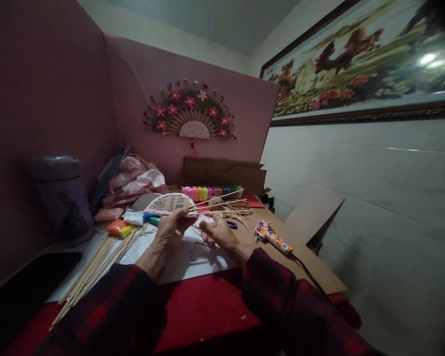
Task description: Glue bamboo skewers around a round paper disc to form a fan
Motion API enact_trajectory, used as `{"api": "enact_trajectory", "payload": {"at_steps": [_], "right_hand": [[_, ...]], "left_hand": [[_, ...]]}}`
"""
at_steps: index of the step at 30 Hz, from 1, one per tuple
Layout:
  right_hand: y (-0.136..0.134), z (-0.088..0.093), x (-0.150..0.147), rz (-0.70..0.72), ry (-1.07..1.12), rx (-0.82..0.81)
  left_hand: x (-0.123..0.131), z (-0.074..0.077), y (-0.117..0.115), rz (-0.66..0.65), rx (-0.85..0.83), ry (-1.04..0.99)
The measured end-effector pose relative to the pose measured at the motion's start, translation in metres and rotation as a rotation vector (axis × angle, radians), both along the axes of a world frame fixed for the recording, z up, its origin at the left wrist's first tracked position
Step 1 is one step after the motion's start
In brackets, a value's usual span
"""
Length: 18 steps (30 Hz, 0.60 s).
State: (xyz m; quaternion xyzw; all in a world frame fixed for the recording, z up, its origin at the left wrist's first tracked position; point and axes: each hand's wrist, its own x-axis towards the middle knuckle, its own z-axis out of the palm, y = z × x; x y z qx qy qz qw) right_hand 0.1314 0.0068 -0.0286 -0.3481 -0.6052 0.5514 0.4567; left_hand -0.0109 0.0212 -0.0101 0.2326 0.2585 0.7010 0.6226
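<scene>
My left hand [172, 232] is closed on thin wooden sticks [226, 198], which reach out to the right from its fingertips. Close beside it, my right hand [222, 235] has its fingers curled in a pinch just under the sticks; what lies between those fingers is hidden. Behind my left hand is a half-round cardboard piece [169, 203] with printed characters and a pale dotted rim. A pink dotted piece [204, 221] shows partly between the hands. White paper [185, 262] lies below them.
Loose sticks [96, 272] and clay packets [119, 228] lie left, near a lidded tumbler [61, 198]. A flower-patterned glue gun [272, 236] rests on cardboard [311, 267] at right. Coloured clay blocks [211, 193] stand behind. A decorated fan [191, 111] hangs on the pink panel.
</scene>
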Motion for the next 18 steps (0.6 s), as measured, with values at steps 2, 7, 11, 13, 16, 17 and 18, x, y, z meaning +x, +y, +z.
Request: {"api": "enact_trajectory", "payload": {"at_steps": [2,7,11,13,16,17,18], "right_hand": [[0.002,-0.003,-0.004,-0.019,-0.046,-0.01],[-0.002,0.0,-0.008,-0.012,-0.239,0.249],[-0.032,0.015,-0.003,0.022,-0.323,0.637],[-0.058,0.023,-0.001,0.093,-0.402,0.872],[-0.105,0.037,0.0,0.264,-0.519,1.179],[-0.122,0.042,0.001,0.352,-0.593,1.193],[-0.139,0.048,0.001,0.466,-0.693,1.125]], "left_hand": [[0.003,-0.006,0.003,0.008,0.018,0.044],[0.004,-0.007,0.003,0.022,0.034,0.053],[-0.001,-0.005,0.002,0.038,0.025,0.01],[-0.004,-0.004,0.004,0.051,0.021,-0.007],[-0.008,-0.004,0.006,0.056,-0.002,-0.018],[-0.009,-0.003,0.006,0.059,-0.011,-0.02],[-0.01,-0.002,0.006,0.064,-0.014,-0.021]]}}
